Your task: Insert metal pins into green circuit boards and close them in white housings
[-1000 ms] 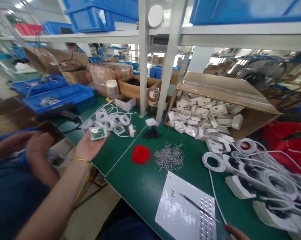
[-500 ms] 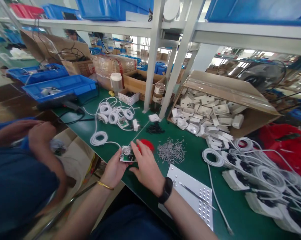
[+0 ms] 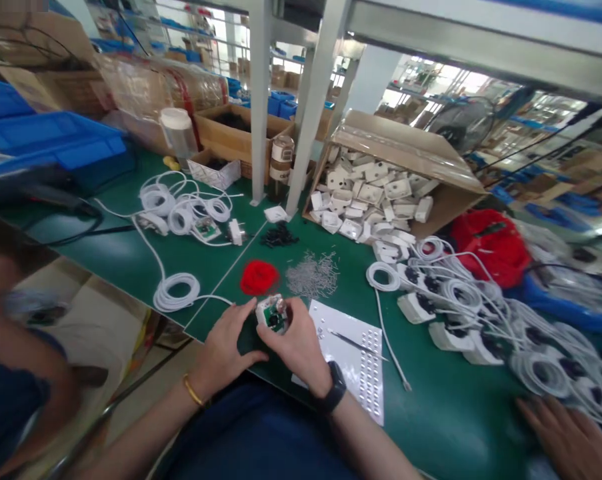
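Note:
My right hand (image 3: 301, 343) grips a small white housing with a green circuit board (image 3: 273, 317) in it, thumb across the near edge. My left hand (image 3: 225, 347) is just left of it, thumb and fingers apart, holding nothing that I can see. A white cable (image 3: 215, 297) runs from a coil (image 3: 177, 292) toward the left fingers, where its end is hidden. Beyond the housing lie a red pile (image 3: 259, 277) of fine material and a heap of small screws (image 3: 313, 275). Right of my right hand is a white perforated plate (image 3: 351, 347) with metal tweezers (image 3: 355, 343) on it.
A tipped cardboard box (image 3: 405, 147) spills white housings at the back. Cabled white units (image 3: 451, 333) fill the right side, where another person's hand (image 3: 565, 433) rests. Coiled cables (image 3: 181, 210), a bottle (image 3: 281, 163) and shelf posts (image 3: 259, 100) stand behind. Another person sits left.
My left hand has let go of the housing, which is now in my right hand and turned. The view has swung right. Another person's hand has come into view at lower right.

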Demonstrator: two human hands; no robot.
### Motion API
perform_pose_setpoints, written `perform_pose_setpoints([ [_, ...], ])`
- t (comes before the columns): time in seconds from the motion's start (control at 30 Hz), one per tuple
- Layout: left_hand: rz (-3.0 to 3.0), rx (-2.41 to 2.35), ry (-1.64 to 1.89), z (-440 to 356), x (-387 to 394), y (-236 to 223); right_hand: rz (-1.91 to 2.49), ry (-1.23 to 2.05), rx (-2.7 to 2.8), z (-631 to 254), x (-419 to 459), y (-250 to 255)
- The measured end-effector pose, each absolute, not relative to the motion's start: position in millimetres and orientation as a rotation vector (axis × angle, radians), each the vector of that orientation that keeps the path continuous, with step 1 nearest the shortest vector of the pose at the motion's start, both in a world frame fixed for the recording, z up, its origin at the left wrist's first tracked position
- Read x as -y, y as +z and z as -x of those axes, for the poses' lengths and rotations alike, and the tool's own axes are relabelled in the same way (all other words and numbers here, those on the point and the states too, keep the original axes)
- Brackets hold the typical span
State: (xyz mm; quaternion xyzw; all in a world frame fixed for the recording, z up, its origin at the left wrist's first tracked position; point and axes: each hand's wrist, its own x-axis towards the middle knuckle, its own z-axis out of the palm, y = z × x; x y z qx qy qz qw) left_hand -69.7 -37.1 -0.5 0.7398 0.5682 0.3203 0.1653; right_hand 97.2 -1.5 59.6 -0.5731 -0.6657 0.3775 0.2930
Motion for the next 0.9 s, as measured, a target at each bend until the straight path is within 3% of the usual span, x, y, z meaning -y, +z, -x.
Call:
perform_pose_setpoints([
  [0.17, -1.93, -1.793, 1.047, 23, 40, -14, 1.743, 0.711, 1.788, -97, 19, 38],
  [0.43, -1.982, -1.764, 0.992, 25, 39, -19, 1.494, 0.951, 1.805, -122, 18, 30],
  [0.9, -2.182, -1.57, 0.958, 22, 39, -32, 1.312, 0.67, 1.874, -121, 11, 21],
])
